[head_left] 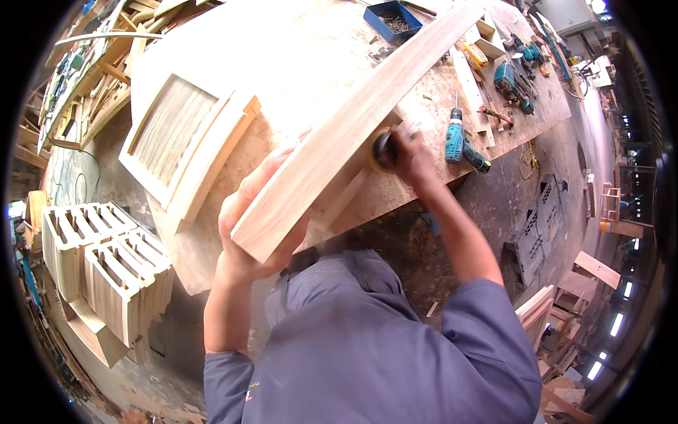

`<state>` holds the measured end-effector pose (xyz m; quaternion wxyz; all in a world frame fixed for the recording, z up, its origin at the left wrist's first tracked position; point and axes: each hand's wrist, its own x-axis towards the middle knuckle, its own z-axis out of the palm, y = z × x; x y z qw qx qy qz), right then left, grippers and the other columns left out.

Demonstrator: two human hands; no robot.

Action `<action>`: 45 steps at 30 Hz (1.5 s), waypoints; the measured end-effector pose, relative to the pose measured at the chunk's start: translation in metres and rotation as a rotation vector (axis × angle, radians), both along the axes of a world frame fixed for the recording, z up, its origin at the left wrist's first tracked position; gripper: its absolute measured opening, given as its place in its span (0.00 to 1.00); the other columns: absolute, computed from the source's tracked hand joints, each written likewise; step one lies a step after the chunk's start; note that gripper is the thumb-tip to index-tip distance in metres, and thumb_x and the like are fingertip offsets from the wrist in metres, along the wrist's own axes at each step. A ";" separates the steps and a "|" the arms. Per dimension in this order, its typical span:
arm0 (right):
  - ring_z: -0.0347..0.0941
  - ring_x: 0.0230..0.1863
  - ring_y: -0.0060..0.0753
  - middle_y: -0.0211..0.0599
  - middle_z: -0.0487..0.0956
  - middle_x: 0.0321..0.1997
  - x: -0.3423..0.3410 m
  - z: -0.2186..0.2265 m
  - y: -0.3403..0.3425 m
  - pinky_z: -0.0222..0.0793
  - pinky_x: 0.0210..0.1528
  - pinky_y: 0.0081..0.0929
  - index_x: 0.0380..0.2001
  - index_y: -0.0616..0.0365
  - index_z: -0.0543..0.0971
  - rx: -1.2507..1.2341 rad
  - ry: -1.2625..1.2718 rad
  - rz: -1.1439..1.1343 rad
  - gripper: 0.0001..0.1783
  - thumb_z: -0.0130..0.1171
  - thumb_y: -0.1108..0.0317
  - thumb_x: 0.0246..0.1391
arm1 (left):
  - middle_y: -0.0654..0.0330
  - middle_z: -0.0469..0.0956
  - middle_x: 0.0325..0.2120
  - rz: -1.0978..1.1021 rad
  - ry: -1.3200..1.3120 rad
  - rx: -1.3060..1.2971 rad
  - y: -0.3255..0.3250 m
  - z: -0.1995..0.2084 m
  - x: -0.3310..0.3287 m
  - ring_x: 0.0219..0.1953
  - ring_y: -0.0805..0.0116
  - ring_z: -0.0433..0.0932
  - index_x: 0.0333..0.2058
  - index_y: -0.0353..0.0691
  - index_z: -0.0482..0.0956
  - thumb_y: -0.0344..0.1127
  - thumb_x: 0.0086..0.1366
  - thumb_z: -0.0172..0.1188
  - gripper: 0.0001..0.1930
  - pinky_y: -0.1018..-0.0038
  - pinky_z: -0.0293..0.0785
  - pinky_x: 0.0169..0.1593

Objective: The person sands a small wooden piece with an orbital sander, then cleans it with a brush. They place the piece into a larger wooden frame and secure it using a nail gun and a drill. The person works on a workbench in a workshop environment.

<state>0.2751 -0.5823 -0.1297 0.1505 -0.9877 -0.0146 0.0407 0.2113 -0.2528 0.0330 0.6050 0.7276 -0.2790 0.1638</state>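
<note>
A long, pale wooden board (360,131) slants from close to my body up toward the far right, above the workbench (289,116). My left hand (244,208) is wrapped round its near end, with some fingers hidden behind the wood. My right hand (415,161) is closed on a round sanding pad (382,150) with a dark top and yellow rim. This pad is against or just beside the board's right side; blur hides the exact contact. Left of the board, a curved wooden frame with a slatted panel (173,124) lies on the bench.
Cordless drills (459,138) and other power tools (513,86) lie at the bench's right. A blue tray of screws (393,21) sits at the back. Slotted wooden parts (106,261) are stacked at left. A grey plastic pallet (534,230) is on the floor at right.
</note>
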 end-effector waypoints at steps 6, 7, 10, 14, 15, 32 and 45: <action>0.80 0.38 0.63 0.59 0.70 0.48 -0.109 0.039 0.070 0.79 0.39 0.50 0.58 0.35 0.72 0.151 0.163 0.289 0.34 0.70 0.67 0.47 | 0.46 0.76 0.59 -0.022 -0.053 0.006 0.001 -0.004 0.005 0.60 0.56 0.78 0.64 0.28 0.70 0.21 0.50 0.72 0.39 0.65 0.73 0.63; 0.80 0.39 0.63 0.59 0.70 0.49 -0.111 0.037 0.071 0.79 0.39 0.50 0.58 0.35 0.72 0.127 0.191 0.277 0.34 0.71 0.67 0.46 | 0.46 0.77 0.58 -0.019 -0.045 0.002 0.001 -0.003 0.006 0.60 0.57 0.78 0.64 0.28 0.70 0.21 0.50 0.72 0.39 0.65 0.73 0.63; 0.80 0.40 0.64 0.58 0.70 0.49 -0.106 0.039 0.071 0.79 0.40 0.50 0.57 0.34 0.73 0.071 0.218 0.255 0.34 0.71 0.68 0.45 | 0.46 0.76 0.58 -0.056 0.070 -0.067 0.004 -0.002 0.001 0.60 0.57 0.77 0.65 0.29 0.69 0.23 0.51 0.73 0.40 0.65 0.72 0.64; 0.80 0.42 0.63 0.59 0.72 0.51 -0.086 0.033 0.051 0.79 0.43 0.50 0.59 0.36 0.76 0.016 0.142 0.195 0.33 0.73 0.60 0.47 | 0.43 0.75 0.59 -0.103 0.043 -0.127 0.008 -0.012 0.008 0.61 0.53 0.76 0.66 0.30 0.68 0.25 0.54 0.72 0.40 0.61 0.72 0.64; 0.80 0.42 0.64 0.59 0.72 0.51 -0.083 0.032 0.044 0.78 0.44 0.51 0.58 0.37 0.76 -0.013 0.169 0.157 0.32 0.73 0.59 0.48 | 0.42 0.75 0.59 -0.089 -0.008 -0.077 0.007 -0.010 0.011 0.61 0.53 0.76 0.66 0.30 0.67 0.25 0.54 0.72 0.39 0.61 0.72 0.64; 0.79 0.40 0.67 0.58 0.72 0.50 -0.093 0.011 0.029 0.77 0.41 0.55 0.57 0.34 0.75 0.043 0.120 0.258 0.33 0.72 0.65 0.46 | 0.36 0.76 0.58 -0.093 -0.030 -0.193 -0.011 -0.005 0.012 0.62 0.42 0.77 0.61 0.24 0.71 0.24 0.59 0.70 0.31 0.58 0.75 0.63; 0.78 0.42 0.67 0.61 0.70 0.52 -0.078 0.018 0.035 0.78 0.42 0.53 0.58 0.34 0.74 0.058 0.110 0.260 0.36 0.74 0.65 0.44 | 0.43 0.76 0.59 -0.056 -0.039 -0.073 -0.005 -0.006 0.011 0.62 0.53 0.76 0.63 0.27 0.70 0.23 0.53 0.69 0.36 0.61 0.71 0.64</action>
